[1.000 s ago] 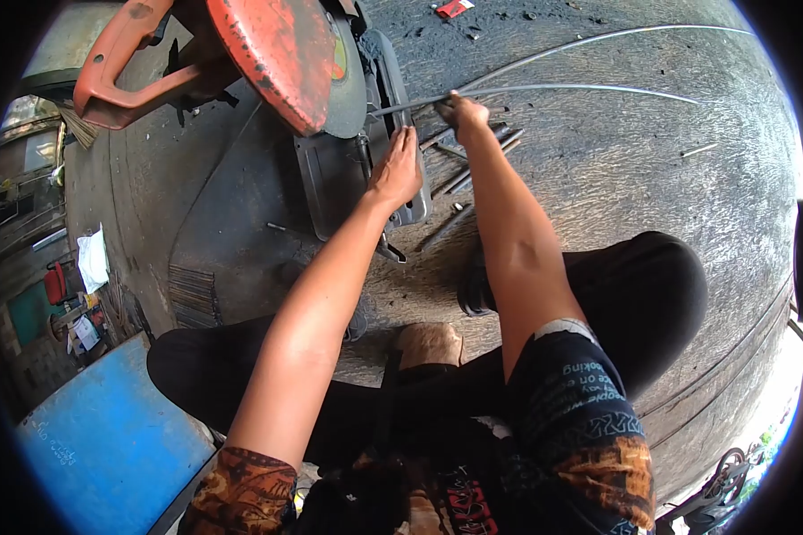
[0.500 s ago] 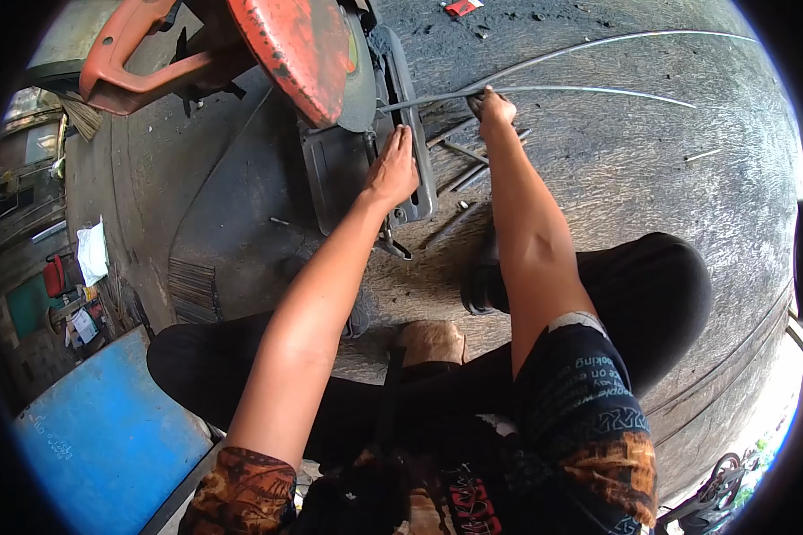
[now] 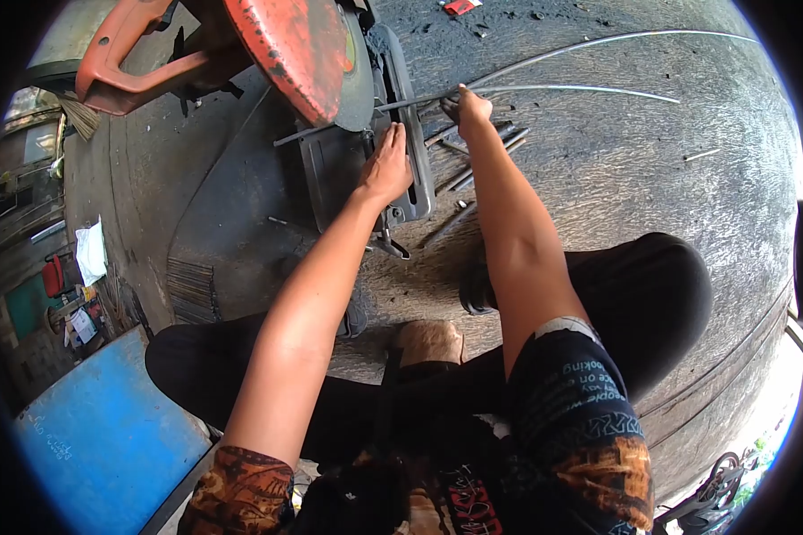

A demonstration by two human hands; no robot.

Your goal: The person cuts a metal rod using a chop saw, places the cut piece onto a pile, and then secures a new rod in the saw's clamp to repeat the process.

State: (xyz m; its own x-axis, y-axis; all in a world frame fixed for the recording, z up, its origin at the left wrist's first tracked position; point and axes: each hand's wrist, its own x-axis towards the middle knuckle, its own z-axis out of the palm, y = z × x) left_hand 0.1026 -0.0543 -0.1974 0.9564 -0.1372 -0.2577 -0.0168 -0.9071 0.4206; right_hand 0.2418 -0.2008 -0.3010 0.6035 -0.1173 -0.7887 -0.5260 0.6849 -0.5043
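Observation:
An orange-red chop saw (image 3: 285, 53) stands in front of me, its grey cutting disc (image 3: 357, 76) low over the metal base (image 3: 330, 178). A thin metal rod (image 3: 589, 87) runs across the base beneath the disc, and its end (image 3: 294, 137) sticks out on the left. My right hand (image 3: 469, 112) is closed around this rod, just right of the base. My left hand (image 3: 389, 168) rests at the saw's base near the disc, fingers stretched out and together; its thumb is hidden.
Another long rod (image 3: 633, 37) curves away to the right. Several short cut pieces (image 3: 491, 160) lie beside the base. A bundle of rods (image 3: 192, 290) lies at left, behind a blue panel (image 3: 107, 437). A wooden block (image 3: 431, 342) sits between my legs.
My right hand has moved left with the rod. The rod's end now shows past the disc on the saw's left side. My left hand has barely shifted.

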